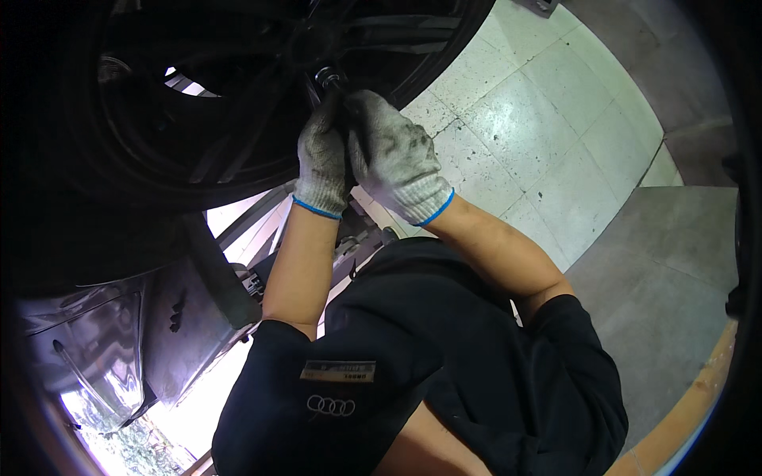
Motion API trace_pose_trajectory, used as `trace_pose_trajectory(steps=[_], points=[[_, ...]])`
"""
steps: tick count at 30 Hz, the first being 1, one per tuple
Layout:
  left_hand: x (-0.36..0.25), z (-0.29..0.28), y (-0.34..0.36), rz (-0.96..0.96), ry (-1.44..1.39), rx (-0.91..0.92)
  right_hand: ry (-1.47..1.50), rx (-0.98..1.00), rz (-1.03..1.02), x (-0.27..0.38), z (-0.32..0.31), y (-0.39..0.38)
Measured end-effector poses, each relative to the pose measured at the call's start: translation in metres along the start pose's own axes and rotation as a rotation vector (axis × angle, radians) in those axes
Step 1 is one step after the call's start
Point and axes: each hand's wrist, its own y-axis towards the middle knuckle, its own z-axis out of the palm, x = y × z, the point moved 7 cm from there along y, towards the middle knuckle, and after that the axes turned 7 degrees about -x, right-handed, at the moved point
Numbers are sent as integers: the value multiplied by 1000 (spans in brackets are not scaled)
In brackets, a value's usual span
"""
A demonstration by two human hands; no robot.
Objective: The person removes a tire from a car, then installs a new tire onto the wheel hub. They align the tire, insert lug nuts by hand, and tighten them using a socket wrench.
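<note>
Left grip (321, 159) and right grip (394, 155) pinch one dark tool (336, 86) between them at a car wheel (254, 131).

Both grips wear pale knitted gloves, smudged dark on the right one, and press side by side around the tool, whose handle they mostly hide; its shiny round end (326, 76) pokes out just beyond the fingertips, near the middle of the wheel, which spreads ahead and to the left of the grips. Below the grips, on the chest of a black shirt (476, 373), sit a grey-and-tan rectangular patch (339, 371) with small dark lettering and an emblem (330, 406) of linked pale rings. Left of and below the grips, a grey panel (163, 349) bears a small dark mark (176, 312), too unclear to read. Right of the grips lies a pale tiled floor (528, 131).
</note>
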Motion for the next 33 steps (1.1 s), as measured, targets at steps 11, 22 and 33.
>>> trace_pose_trajectory(steps=[11,22,33], points=[[10,6,-5,-201,-126,124,6,34,-2,12,-21,-19],[10,14,-3,-114,-59,267,-223,-76,-244,14,-32,-22],[-4,20,-18,-106,-5,70,-258,-101,-288,21,-31,-24]])
